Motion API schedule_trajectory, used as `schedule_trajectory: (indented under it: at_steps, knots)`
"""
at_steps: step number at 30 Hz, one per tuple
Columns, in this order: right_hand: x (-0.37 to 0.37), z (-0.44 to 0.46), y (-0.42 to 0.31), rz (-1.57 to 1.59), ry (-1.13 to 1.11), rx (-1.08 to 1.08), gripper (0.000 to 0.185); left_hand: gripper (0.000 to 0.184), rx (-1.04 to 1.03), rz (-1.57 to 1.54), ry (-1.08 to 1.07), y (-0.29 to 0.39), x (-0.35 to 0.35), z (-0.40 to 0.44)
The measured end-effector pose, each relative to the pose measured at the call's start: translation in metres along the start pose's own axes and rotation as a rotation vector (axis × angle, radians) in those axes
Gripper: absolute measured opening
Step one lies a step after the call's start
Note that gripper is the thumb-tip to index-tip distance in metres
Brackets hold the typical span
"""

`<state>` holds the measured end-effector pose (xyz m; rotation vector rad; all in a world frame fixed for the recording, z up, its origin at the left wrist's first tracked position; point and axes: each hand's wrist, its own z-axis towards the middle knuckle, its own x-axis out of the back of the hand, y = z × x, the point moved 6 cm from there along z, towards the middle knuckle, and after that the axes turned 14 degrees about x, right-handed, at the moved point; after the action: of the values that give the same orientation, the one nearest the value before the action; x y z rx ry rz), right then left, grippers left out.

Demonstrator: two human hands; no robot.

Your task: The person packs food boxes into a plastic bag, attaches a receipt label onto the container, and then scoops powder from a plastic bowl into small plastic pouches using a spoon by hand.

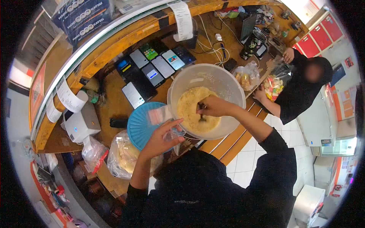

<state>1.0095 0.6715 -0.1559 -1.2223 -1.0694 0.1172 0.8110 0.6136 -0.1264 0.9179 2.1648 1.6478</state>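
Observation:
A large translucent tub (234,89) stands on the wooden counter with pale yellow crumbly powder (190,104) in it. My right hand (216,106) reaches into the tub, its fingers closed on a dark spoon (202,118) whose lower end is blurred in the powder. Beside the tub's near left side, my left hand (161,138) pinches a small clear plastic bag (174,133) between thumb and fingers. Under and behind that hand lies a round blue ribbed lid (138,125), with a clear packet (159,115) over its edge.
Several phones (154,74) lie beyond the tub. A receipt printer (81,123) and a large bag of yellowish contents (123,155) are at left. On the right, a co-worker (304,83) handles a bag of colourful pieces (273,87), near another filled bag (247,76).

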Motion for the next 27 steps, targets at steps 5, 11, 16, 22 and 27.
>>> schedule_trajectory:
  at_steps: [5,11,16,22,27]
  knots:
    - [0.037,-0.002,0.008,-0.149,0.151,-0.129,0.015,0.055,-0.036,-0.046,-0.030,-0.005,0.000,0.003]
    - [-0.012,0.020,0.028,0.021,-0.101,0.003,0.019,0.056,0.020,-0.041,-0.049,0.001,0.001,0.002]
    - [0.008,0.003,-0.007,0.241,-0.237,0.070,0.013,0.058,0.018,-0.096,-0.060,-0.002,0.001,0.003]
    - [0.051,0.028,0.001,-0.121,0.273,0.209,0.014,0.060,0.045,-0.045,-0.084,0.002,0.000,0.005]
    - [-0.014,0.035,0.015,0.066,-0.052,0.115,0.014,0.062,0.102,-0.011,-0.058,0.001,0.002,0.003]
